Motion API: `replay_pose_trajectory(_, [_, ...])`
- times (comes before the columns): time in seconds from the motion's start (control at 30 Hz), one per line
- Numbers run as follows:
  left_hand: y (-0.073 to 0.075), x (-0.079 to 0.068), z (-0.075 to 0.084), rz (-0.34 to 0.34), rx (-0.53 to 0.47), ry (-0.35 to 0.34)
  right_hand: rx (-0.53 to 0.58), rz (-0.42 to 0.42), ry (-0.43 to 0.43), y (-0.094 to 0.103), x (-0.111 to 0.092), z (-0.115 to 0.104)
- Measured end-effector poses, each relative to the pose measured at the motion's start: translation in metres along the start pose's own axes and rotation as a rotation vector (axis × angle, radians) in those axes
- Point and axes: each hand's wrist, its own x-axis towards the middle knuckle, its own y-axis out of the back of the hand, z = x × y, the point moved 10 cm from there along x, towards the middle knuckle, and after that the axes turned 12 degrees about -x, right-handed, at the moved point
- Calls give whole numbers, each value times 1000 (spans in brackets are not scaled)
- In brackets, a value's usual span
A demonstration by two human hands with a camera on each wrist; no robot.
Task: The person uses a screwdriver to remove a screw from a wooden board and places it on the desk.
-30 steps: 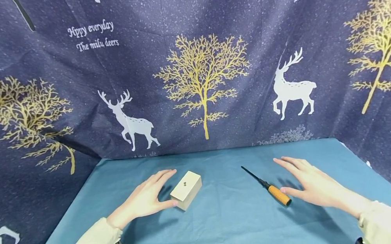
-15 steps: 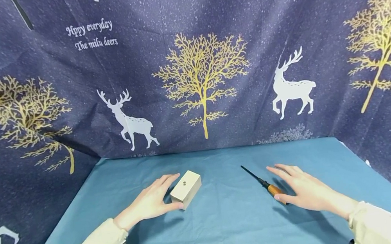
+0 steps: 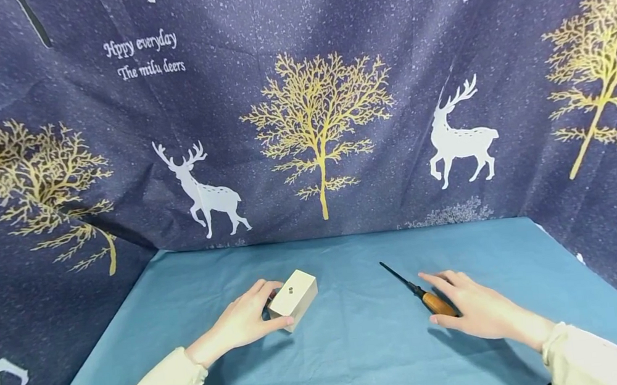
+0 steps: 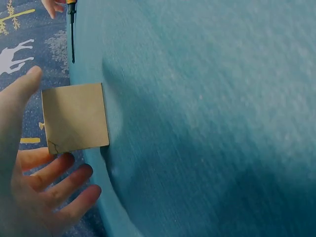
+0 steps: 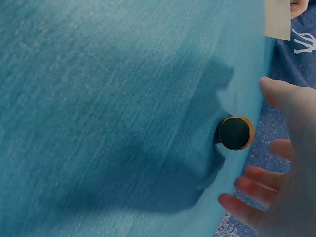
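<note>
Now we are working over the teal cloth (image 3: 358,361), and the block (image 3: 294,299) is sitting at about eleven o'clock from us, the screwdriver (image 3: 420,293) at one o'clock with its tip pointing to eleven. Our left hand (image 3: 243,323) is cupping the block, thumb at its near corner, fingers only loosely bent, not yet gripping. Our right hand (image 3: 473,310) is settling relaxed over the orange handle, not yet wrapped. We judge it wise to be closing around the handle's middle while steadying the block flat.
</note>
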Motion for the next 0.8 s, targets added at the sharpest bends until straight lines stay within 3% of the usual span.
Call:
replay_pose_trajectory(0.3, [-1,2,3,6,-20,-16,22,-62,-37,-10,4,3])
replay_pose_trajectory(0.53, [-4,4,3,1,-49,-4,8,-84,-22,-15,5,4])
replay_pose_trajectory(0.8, [-4,4,2,9,-57,-37,8,-99,-2,-20,5,6])
